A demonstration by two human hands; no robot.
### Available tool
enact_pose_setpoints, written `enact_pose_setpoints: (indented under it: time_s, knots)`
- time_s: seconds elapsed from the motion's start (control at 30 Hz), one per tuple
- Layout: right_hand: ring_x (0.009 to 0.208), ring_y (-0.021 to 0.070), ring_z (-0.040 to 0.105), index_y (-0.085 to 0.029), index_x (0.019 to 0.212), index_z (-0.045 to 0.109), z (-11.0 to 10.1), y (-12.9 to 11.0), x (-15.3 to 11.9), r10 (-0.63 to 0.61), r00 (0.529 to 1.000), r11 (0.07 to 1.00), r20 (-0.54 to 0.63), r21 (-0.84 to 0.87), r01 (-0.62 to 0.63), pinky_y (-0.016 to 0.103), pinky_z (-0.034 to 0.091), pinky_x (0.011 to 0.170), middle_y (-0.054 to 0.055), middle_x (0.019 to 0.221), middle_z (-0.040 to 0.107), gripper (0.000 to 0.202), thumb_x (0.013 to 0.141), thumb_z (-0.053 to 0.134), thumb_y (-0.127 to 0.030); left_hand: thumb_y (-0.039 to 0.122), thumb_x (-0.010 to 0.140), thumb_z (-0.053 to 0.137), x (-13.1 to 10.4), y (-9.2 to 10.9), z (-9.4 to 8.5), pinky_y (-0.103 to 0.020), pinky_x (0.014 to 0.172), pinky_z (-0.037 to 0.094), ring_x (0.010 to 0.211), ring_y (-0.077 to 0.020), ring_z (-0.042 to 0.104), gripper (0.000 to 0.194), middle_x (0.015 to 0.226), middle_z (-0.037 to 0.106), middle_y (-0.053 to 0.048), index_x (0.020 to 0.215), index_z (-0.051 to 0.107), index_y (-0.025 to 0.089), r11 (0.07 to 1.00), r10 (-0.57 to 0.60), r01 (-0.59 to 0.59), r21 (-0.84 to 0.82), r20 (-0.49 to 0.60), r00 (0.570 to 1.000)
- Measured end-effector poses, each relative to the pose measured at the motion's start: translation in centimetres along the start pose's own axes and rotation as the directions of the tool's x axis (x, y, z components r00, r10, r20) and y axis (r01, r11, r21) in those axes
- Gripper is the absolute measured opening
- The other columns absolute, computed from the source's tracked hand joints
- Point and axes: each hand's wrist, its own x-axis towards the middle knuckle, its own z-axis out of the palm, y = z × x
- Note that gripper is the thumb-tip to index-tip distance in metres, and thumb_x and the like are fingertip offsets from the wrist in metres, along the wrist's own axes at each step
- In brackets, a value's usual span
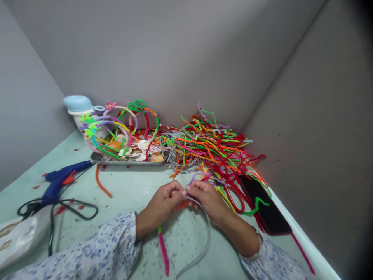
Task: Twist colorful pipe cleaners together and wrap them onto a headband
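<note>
My left hand (162,202) and my right hand (208,200) meet at the middle of the table, thumbs and fingers pinched together. Between them is a thin grey headband (209,237), bare along the right side. Below my left hand a pink and green pipe-cleaner-wrapped end (163,251) of the band hangs down. At my right fingertips there is a purple pipe cleaner (194,178), running up and to the right and also around the band at the pinch. A short orange piece (182,205) shows under my fingers.
Behind my hands stand a metal tray (131,161) of shells with several finished headbands (109,132), a bottle (78,107), and a heap of pipe cleaners (218,144). A blue glue gun (60,181) with cord lies left. Red-handled scissors (236,200) and a phone (266,210) lie right.
</note>
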Motion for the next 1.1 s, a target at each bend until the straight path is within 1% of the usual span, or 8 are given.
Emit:
enact_pose_setpoints:
  time_s: [0.23,0.37,0.47,0.6,0.73,0.87,0.97,1.1]
  knots:
    - [0.042,0.0076,0.041,-0.019,0.066,0.051,0.2,0.5,-0.1,-0.09,0.989,0.988,-0.114,-0.139,0.074,0.02,0.031,0.042,-0.007,0.049,0.048,0.032,0.077,0.063,-0.046,0.042,0.079,0.063,0.2,-0.1,0.1,-0.02,0.051,0.027,0.05,-0.0076,0.037,0.029,0.057,0.048,0.006,0.072,0.051,0.016,0.997,-0.02,0.022,0.068,-0.029,0.999]
    - [0.043,0.0081,0.039,-0.02,0.065,0.05,0.5,0.6,-0.4,-0.107,0.983,0.985,-0.152,-0.152,0.084,0.021,0.031,0.043,-0.008,0.048,0.044,0.033,0.077,0.064,-0.047,0.042,0.077,0.063,0.2,0.3,0.2,-0.02,0.05,0.026,0.05,-0.0074,0.037,0.03,0.057,0.048,0.006,0.071,0.051,0.016,0.995,-0.022,0.026,0.1,-0.036,0.999]
    - [0.044,0.0088,0.042,-0.02,0.065,0.051,0.5,0.5,-0.4,-0.116,0.979,0.985,-0.168,-0.145,0.091,0.021,0.033,0.044,-0.007,0.048,0.046,0.033,0.076,0.064,-0.048,0.042,0.078,0.063,0.2,0.1,0.3,-0.02,0.05,0.028,0.05,-0.0079,0.04,0.029,0.057,0.05,0.006,0.071,0.052,0.016,0.996,-0.015,0.02,0.09,-0.048,0.999]
    - [0.045,0.009,0.046,-0.018,0.069,0.053,0.1,0.4,-0.2,-0.119,0.988,0.981,-0.095,-0.164,0.102,0.021,0.035,0.045,-0.005,0.051,0.053,0.033,0.079,0.062,-0.048,0.042,0.08,0.062,0.1,-0.2,0.2,-0.02,0.053,0.034,0.054,-0.0097,0.051,0.028,0.062,0.06,0.002,0.074,0.052,0.016,1.0,-0.026,0.026,-0.001,-0.039,0.999]
    - [0.046,0.0088,0.048,-0.018,0.075,0.057,-0.3,0.3,-0.2,-0.128,0.992,0.982,0.018,-0.139,0.13,0.021,0.037,0.045,-0.003,0.058,0.058,0.032,0.08,0.061,-0.049,0.044,0.078,0.065,0.2,-0.2,0.1,-0.018,0.046,0.026,0.044,-0.0061,0.04,0.031,0.054,0.056,0.005,0.073,0.051,0.016,0.997,-0.048,0.043,-0.068,-0.061,0.997]
    - [0.05,0.0094,0.051,-0.018,0.075,0.058,-0.5,0.0,-0.3,-0.122,0.988,0.986,0.099,-0.098,0.132,0.021,0.038,0.047,-0.003,0.062,0.059,0.027,0.078,0.065,-0.044,0.047,0.076,0.067,0.4,-0.2,0.0,-0.018,0.043,0.023,0.042,-0.0053,0.035,0.035,0.05,0.05,0.007,0.072,0.05,0.017,0.993,-0.053,0.047,-0.11,-0.057,0.997]
    - [0.05,0.0091,0.051,-0.018,0.074,0.058,-0.6,-0.1,-0.3,-0.117,0.987,0.987,0.112,-0.102,0.128,0.021,0.039,0.048,-0.003,0.061,0.059,0.023,0.077,0.066,-0.039,0.047,0.076,0.066,0.4,-0.2,-0.1,-0.018,0.043,0.022,0.042,-0.0052,0.032,0.035,0.048,0.045,0.008,0.072,0.049,0.017,0.995,-0.06,0.055,-0.081,-0.066,0.996]
    - [0.049,0.0088,0.05,-0.017,0.073,0.058,-0.5,0.0,-0.4,-0.118,0.992,0.985,0.051,-0.122,0.123,0.022,0.039,0.048,-0.003,0.059,0.059,0.022,0.076,0.066,-0.038,0.049,0.074,0.067,0.4,-0.2,-0.1,-0.018,0.042,0.021,0.041,-0.0052,0.029,0.037,0.046,0.04,0.01,0.07,0.048,0.018,0.996,-0.069,0.064,-0.055,-0.088,0.994]
